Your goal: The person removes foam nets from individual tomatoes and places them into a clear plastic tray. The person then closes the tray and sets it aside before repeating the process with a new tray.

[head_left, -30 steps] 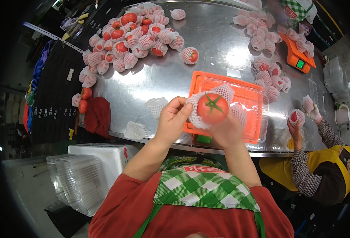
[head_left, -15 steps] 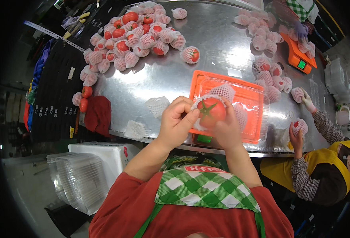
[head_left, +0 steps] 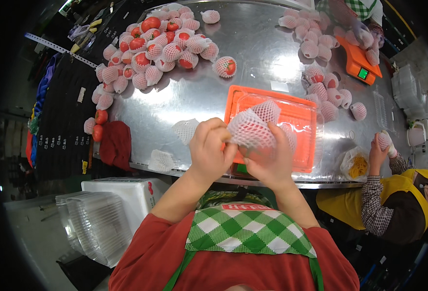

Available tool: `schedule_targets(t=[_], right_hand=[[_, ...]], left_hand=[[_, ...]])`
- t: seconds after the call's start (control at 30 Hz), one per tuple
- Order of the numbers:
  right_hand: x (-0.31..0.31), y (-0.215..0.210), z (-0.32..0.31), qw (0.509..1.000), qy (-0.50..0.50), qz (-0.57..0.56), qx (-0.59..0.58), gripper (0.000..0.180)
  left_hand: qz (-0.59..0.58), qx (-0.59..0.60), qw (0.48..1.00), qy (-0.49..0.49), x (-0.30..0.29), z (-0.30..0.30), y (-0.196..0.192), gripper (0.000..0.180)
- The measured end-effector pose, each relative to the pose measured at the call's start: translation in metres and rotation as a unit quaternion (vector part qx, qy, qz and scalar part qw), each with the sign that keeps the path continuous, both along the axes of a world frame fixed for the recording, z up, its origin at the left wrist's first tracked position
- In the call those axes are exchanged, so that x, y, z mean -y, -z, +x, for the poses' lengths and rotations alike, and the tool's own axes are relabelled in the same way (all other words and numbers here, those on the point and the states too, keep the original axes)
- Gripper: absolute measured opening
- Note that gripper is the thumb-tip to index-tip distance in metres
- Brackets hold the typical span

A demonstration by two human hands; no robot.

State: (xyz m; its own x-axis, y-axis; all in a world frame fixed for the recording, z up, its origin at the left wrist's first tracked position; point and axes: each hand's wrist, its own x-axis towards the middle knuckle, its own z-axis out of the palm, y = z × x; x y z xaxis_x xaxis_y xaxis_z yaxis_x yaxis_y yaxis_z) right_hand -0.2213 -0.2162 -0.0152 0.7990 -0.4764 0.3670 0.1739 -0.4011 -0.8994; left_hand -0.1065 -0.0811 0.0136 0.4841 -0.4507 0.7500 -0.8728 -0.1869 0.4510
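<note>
My left hand [head_left: 209,150] and my right hand [head_left: 271,162] both grip one fruit wrapped in a white foam net [head_left: 252,130]. The net covers it almost fully; only a hint of red shows beneath. I hold it just above the near edge of an orange tray [head_left: 301,116] with a clear plastic box on it, standing on the steel table [head_left: 194,97].
A heap of netted tomatoes [head_left: 151,53] lies at the far left, another group [head_left: 320,48] at the far right beside an orange scale [head_left: 359,63]. Loose foam nets [head_left: 161,160] lie near the front edge. A co-worker's hand [head_left: 381,145] holds a netted fruit at right. Stacked clear boxes [head_left: 90,228] sit lower left.
The red tomato was plainly visible in my hands a second ago; the foam net has since been pulled over it and hides it. The co-worker's hand moved slightly.
</note>
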Motion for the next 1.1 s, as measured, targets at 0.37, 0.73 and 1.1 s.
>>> schedule_targets(t=[0.37,0.73,1.1], right_hand=[[0.014,-0.003,-0.011,0.983,0.123,-0.136,0.022,0.078],[0.095,-0.007,-0.030,0.928,0.221,-0.274,-0.117,0.069],[0.111,-0.002,-0.029,0.965,0.074,-0.170,-0.184,0.061]], left_hand=[[0.186,-0.453,0.843,0.221,0.012,-0.029,0.008,0.026],[0.127,-0.464,0.801,0.357,0.014,0.004,0.017,0.030],[0.034,-0.360,0.925,-0.116,-0.071,0.231,0.130,0.038]])
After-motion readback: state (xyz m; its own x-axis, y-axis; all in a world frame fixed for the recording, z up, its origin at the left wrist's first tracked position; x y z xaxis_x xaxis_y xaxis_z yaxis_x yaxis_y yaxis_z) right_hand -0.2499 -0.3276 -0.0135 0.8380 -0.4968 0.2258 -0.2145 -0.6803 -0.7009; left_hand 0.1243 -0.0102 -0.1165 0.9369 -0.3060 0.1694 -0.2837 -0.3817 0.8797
